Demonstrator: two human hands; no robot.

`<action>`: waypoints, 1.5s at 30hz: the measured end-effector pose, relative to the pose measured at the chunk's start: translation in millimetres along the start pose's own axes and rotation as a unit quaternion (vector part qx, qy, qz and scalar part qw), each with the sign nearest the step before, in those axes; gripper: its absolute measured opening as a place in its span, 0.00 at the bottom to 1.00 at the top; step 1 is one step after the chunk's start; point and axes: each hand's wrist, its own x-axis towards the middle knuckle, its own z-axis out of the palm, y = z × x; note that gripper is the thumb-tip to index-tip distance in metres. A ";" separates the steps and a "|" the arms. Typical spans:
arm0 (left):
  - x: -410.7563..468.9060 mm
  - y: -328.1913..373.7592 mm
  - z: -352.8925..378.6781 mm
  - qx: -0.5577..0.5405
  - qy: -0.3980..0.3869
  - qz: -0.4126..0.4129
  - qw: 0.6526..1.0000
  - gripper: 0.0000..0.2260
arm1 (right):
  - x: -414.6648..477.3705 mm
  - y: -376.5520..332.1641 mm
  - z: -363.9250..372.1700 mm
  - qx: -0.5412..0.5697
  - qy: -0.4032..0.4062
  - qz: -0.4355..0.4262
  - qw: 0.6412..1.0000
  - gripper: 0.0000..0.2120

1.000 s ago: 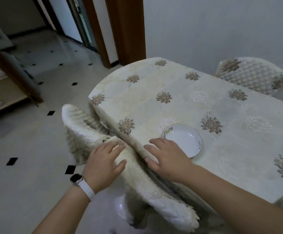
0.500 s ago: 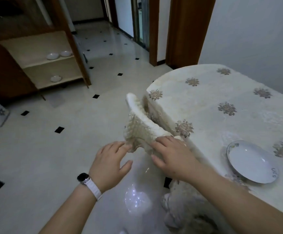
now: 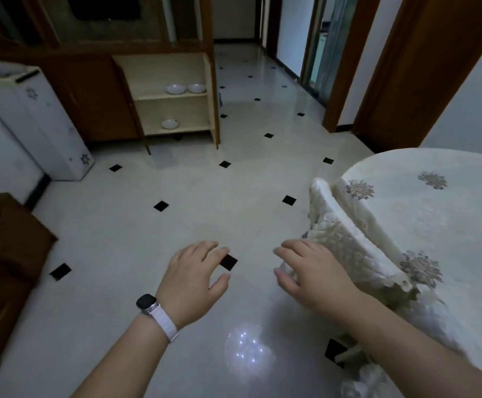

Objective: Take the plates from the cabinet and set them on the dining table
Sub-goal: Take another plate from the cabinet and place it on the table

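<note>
The person's two hands are apart, both palms down, and neither holds a plate. The left hand (image 3: pixel 194 278) hovers over the tiled floor (image 3: pixel 176 219) with its fingers spread and relaxed, and it touches nothing. A black watch (image 3: pixel 147 302) on a white band sits on its wrist. The right hand (image 3: pixel 311 271) is at the near end of a chair back (image 3: pixel 346 225) in a cream quilted cover. Its fingers are almost straight, and a corner of the cover shows between the thumb and the fingers. It is not possible to tell if the hand really presses on the cover or is only just beside it.

The dining table (image 3: pixel 406 214) stands to the right of the right hand, behind the chair back, under a pale cloth with brown flower patterns.

The plates are well apart from both hands, far ahead of the left hand in the open wooden cabinet (image 3: pixel 162 70). Two white plates (image 3: pixel 175 89) lie side by side on its upper shelf, and one more plate (image 3: pixel 170 124) lies on the lower shelf.

Left of the cabinet there is a white appliance (image 3: pixel 41 124). A brown piece of furniture (image 3: pixel 7 254) is far to the left of the left hand. Near the wrists, a bright reflection (image 3: pixel 248 351) shines on the floor.
</note>
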 end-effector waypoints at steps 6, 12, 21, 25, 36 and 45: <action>5.3 -36.2 -4.4 0.003 0.024 -0.028 0.999 0.17 | 54.8 -16.2 14.9 -0.001 -0.026 -0.049 0.998 0.18; 29.7 -65.2 -4.6 0.045 0.007 -0.051 0.998 0.20 | 113.9 -15.1 39.0 0.033 -0.018 -0.082 0.996 0.16; 129.1 -105.4 -6.3 0.090 -0.002 -0.106 0.990 0.18 | 242.1 31.0 69.6 0.079 -0.032 -0.116 0.990 0.18; 192.4 -112.7 -5.7 0.093 0.002 -0.112 0.989 0.18 | 295.9 62.8 68.6 0.094 -0.023 -0.112 0.989 0.17; 295.1 -150.7 -3.1 0.072 0.050 -0.138 0.987 0.17 | 413.5 101.1 65.8 0.089 -0.022 -0.125 0.988 0.20; 354.3 -254.7 -1.3 0.055 0.054 -0.168 0.983 0.18 | 520.1 73.1 106.1 0.056 -0.065 -0.135 0.987 0.21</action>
